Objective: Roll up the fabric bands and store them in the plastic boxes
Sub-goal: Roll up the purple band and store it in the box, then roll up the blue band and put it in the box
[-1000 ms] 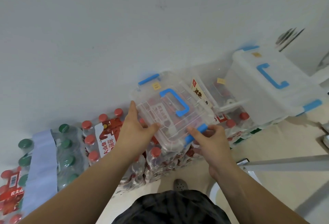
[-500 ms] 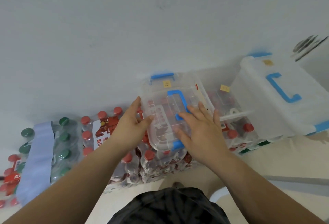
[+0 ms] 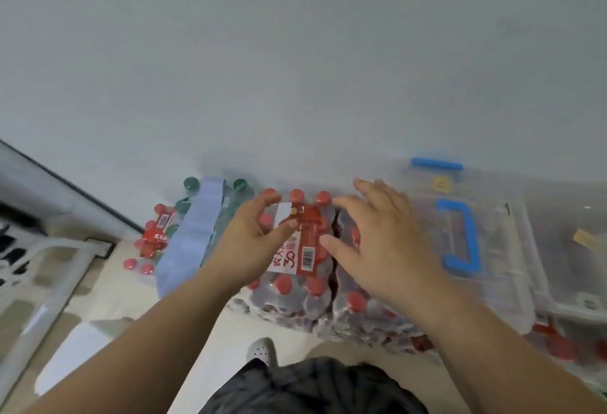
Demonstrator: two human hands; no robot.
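By the pale grey wall (image 3: 295, 52), the clear blue-handled plastic box (image 3: 499, 249) sits on shrink-wrapped red-capped bottles (image 3: 295, 292), let go by left hand (image 3: 253, 242) and right hand (image 3: 377, 246), both now loose and empty beside it, so storing seems done, though blur hides any fabric bands inside.

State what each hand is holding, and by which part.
Nothing. Left hand and right hand are open, empty; the clear blue-handled plastic box lies to their right.
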